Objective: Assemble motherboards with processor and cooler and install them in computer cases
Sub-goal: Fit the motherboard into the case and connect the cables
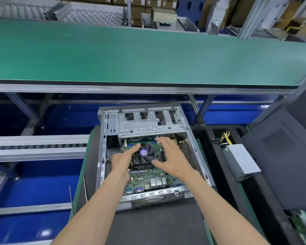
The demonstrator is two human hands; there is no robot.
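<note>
An open computer case [198,151] lies flat on a dark mat in front of me. Inside it sits a green motherboard [145,175] with a black cooler fan [143,154] that has a purple centre label. My left hand [121,160] grips the cooler's left side, thumb reaching over its top edge. My right hand [170,156] holds the cooler's right side, thumb at the front corner and fingers spread over the board toward the drive cage. The board's rear ports face me at the case's near edge.
A silver power supply [241,161] with yellow and black cables lies on the mat to the right, beside a black case panel [279,156]. A green conveyor belt [148,55] runs across behind the case. Roller rails [37,147] and blue bins lie to the left.
</note>
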